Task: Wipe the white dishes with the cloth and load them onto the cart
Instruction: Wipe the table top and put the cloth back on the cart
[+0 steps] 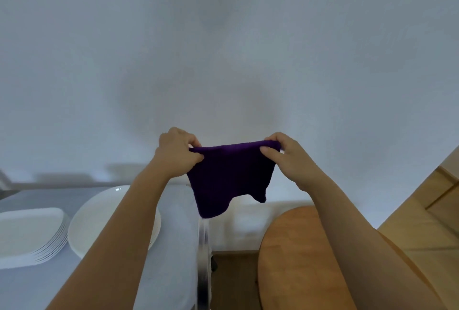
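Now prep step: your left hand (180,152) and right hand (288,154) pinch cloth (229,175) corners, stretched. Next: fold cloth, take round plate (82,222).

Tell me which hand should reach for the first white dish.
Left, probably. The left hand is on the side of the round plates and rectangular plates. The right hand could keep the purple cloth, which both pinch now.
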The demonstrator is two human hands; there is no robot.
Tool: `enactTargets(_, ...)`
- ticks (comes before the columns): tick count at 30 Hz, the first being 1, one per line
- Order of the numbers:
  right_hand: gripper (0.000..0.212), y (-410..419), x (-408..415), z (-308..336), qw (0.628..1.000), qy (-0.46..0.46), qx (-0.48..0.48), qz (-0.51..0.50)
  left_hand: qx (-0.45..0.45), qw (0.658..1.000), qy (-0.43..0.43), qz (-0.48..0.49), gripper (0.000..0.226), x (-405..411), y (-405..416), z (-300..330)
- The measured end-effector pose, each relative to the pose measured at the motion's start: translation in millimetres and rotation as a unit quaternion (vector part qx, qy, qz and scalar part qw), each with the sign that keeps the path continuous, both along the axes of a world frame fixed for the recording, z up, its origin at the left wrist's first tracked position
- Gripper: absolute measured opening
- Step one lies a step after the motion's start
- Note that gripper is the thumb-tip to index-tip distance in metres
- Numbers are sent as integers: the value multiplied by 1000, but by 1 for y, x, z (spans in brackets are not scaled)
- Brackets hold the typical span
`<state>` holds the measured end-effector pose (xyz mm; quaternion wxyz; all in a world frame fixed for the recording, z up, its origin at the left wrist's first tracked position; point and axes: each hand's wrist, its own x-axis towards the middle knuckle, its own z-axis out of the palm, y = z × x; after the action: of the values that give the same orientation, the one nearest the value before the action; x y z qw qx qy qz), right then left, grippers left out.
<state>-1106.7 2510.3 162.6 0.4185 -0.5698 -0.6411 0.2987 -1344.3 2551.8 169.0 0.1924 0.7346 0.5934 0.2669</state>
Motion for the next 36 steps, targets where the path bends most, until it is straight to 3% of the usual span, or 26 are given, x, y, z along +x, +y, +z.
enactTargets(2,8,-1,-7,8,997,49,-31,56,-29,998,33,-47,17,4,-3,8)
enactTargets(6,7,2,-23,17,990,-25,-25,136,-197,946,-139,-217,44,33,-15,11)
enactTargets(9,10,0,-23,11,993,-7,-24,119,-191,945,-155,-216,15,41,-16,2)
enactTargets(13,31,-8,-11,-3,973,210,-61,73,-263,898,-266,-232,16,43,-16,-6)
enactTargets(17,49,-28,-20,-38,966,193,-118,124,-285,858,-384,-187,18,41,-15,-3)
enactTargets(19,45,-36,-32,-56,973,147,-116,132,-272,883,-343,-167,21,38,-14,-1)
enactTargets(21,24,-36,-40,-68,981,129,-95,108,-245,916,-277,-155,19,36,-17,-2)
enactTargets(23,10,-33,-39,-73,985,129,-90,68,-232,918,-292,-137,18,29,-18,-7)
enactTargets(25,7,-30,-29,-73,979,173,-102,31,-228,907,-345,-87,20,18,-17,-12)
enactTargets(26,6,-28,-25,-72,973,203,-108,22,-205,918,-337,-51,22,12,-15,-17)
enactTargets(29,9,-20,-21,-70,963,241,-122,1,-94,983,-158,28,28,3,-14,-44)
enactTargets(32,10,-8,-31,-74,950,272,-152,-19,-59,987,-131,69,27,1,-21,-78)
enactTargets(36,10,17,-48,-92,926,265,-268,-33,-61,986,-109,112,26,-12,-12,-112)
